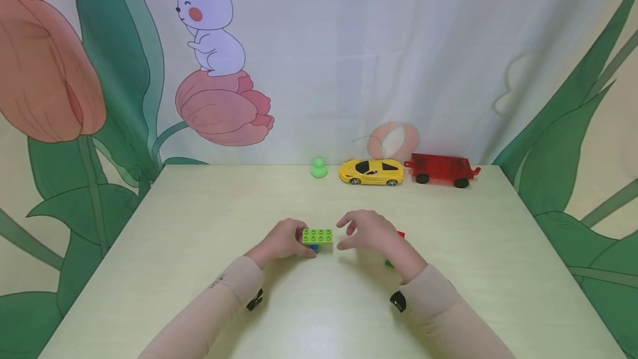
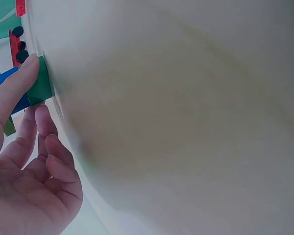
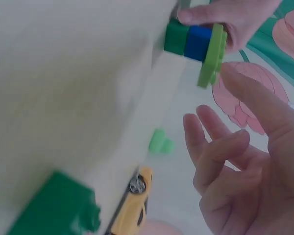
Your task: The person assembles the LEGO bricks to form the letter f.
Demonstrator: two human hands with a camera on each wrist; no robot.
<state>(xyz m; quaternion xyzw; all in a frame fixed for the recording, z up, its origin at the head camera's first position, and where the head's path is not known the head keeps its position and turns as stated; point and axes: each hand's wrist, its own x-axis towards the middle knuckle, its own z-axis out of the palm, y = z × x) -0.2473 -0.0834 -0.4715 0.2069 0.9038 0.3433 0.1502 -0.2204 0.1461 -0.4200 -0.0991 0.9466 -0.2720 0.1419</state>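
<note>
My left hand (image 1: 286,239) pinches a small stack of toy building bricks standing on the table. The stack has a dark green brick (image 3: 177,37) at the bottom, a blue brick (image 3: 198,42) in the middle and a wide lime-green brick (image 1: 317,236) on top. This top brick overhangs the blue one to the right. In the left wrist view, the thumb lies along the blue and dark green bricks. Just right of the stack is my right hand (image 1: 371,230), its fingers loosely bent and holding nothing. It is apart from the lime-green brick.
Partly hidden by the right forearm are a red piece (image 1: 401,234) and a loose green brick (image 3: 54,208). Along the table's back edge stand a light green duck-shaped toy (image 1: 318,169), a yellow toy car (image 1: 371,173) and a red toy trailer (image 1: 442,168). A printed curtain (image 1: 309,71) hangs behind.
</note>
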